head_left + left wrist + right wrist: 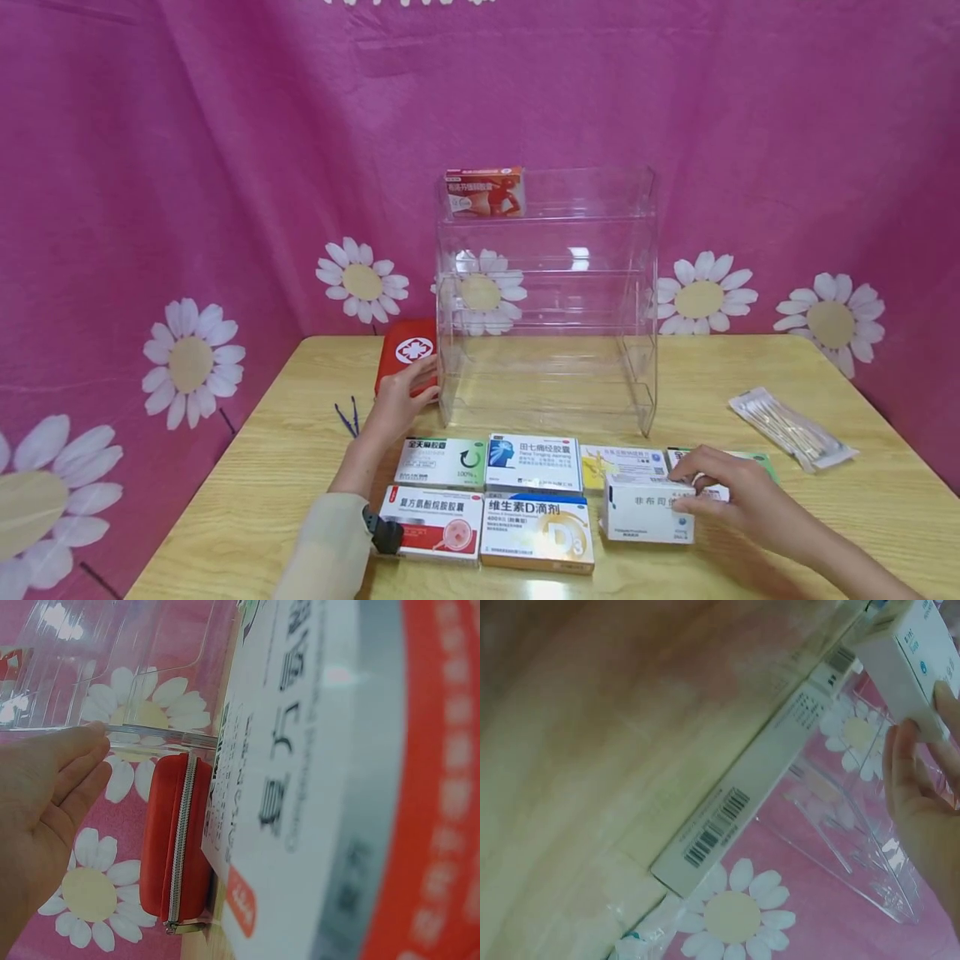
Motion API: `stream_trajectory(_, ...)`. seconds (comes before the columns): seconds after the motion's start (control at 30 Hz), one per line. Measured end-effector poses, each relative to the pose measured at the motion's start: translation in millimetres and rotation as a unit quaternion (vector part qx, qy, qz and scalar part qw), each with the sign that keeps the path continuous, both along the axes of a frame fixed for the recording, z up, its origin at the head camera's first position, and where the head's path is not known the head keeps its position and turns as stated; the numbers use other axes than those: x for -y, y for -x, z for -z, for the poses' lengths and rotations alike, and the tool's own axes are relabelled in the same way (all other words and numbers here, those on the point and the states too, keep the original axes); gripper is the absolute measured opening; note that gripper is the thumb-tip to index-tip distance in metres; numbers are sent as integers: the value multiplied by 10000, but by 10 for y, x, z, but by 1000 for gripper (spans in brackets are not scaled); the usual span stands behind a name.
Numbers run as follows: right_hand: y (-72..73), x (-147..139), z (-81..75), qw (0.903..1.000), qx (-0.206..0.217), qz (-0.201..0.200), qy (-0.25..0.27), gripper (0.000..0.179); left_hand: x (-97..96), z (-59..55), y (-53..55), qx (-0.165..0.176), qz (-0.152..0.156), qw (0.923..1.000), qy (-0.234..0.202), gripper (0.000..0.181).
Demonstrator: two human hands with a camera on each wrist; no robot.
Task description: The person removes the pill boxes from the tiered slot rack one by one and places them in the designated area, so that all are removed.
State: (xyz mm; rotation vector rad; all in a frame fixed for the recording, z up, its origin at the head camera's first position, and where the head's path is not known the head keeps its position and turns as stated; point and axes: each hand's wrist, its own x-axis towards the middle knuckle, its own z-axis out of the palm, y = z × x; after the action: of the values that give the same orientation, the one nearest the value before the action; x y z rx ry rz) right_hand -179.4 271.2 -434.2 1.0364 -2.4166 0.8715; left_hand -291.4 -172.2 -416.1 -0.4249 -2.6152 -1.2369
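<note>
In the head view my left hand (392, 405) rests against the left side of a clear acrylic tiered rack (648, 367), its fingers fairly straight; the left wrist view shows the fingertips at the rack's edge. My right hand (738, 498) pinches a white medicine box (637, 518) by its right end between thumb and fingers. That box is raised at the front right, partly covering a yellow-and-white medicine box (618, 462). A green-and-white medicine box (759, 463) lies partly hidden behind the right hand. On the rack's top tier, at left, stands a red-orange medicine box (485, 193).
Before the rack lie a green-white box (441, 462), a blue-white box (534, 463), a red-white box (431, 521) and an orange-white vitamin D box (537, 533). A red zip case (397, 350) and blue tweezers (347, 417) are at left, bagged cotton swabs (791, 429) at right.
</note>
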Motion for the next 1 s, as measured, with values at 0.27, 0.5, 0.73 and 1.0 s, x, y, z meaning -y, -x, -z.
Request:
stream_trajectory(0.27, 9, 39, 63, 9906, 1313, -159, -344, 20, 5, -7, -3, 80, -54, 9999, 73, 54)
stream_trajectory(0.5, 28, 86, 88, 9853, 1566, -328, -591, 14, -1, 1, -9, 138, -105, 9998, 86, 54)
stream_trajectory(0.73, 54, 108, 153, 9888, 1247, -434, -698, 17, -3, 10, -17, 130, -128, 9998, 108, 54)
stream_trajectory(1.0, 67, 134, 202, 9949, 614, -491, -629, 18, -3, 13, -25, 102, -110, 9999, 76, 54)
